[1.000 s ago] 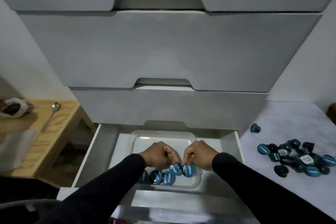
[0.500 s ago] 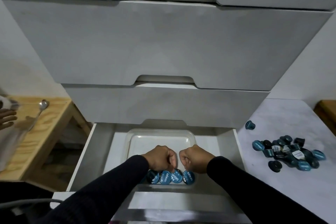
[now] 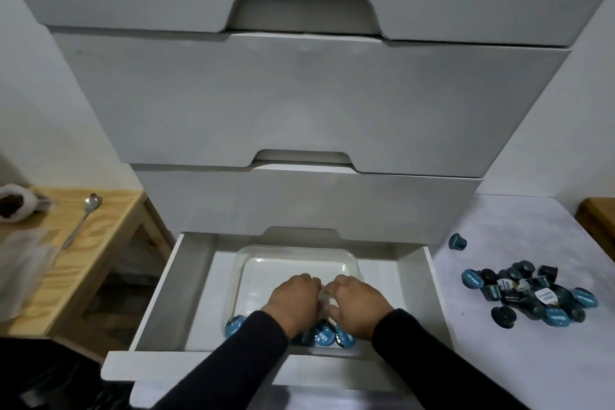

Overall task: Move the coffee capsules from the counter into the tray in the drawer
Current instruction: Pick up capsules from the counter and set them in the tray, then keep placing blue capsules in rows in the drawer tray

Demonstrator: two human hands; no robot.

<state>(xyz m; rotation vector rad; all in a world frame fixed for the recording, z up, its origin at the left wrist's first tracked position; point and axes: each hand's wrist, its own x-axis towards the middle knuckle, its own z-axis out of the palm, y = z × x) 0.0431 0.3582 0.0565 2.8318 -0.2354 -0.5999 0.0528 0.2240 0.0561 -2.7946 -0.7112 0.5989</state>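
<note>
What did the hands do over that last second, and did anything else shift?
Both hands pinched blue capsules a second ago; now they hover curled over the row of capsules at the tray's near edge. What they hold now is hidden. The pile on the counter and the stray capsule look unchanged.

blue capsules [image 3: 324, 335] in clear tray [image 3: 299, 251]; pile [image 3: 532, 296] on counter [image 3: 532, 359]

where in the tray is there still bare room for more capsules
The far half of the tray, beyond both hands, is bare up to its back rim. The near edge is crowded with a row of capsules.
</note>
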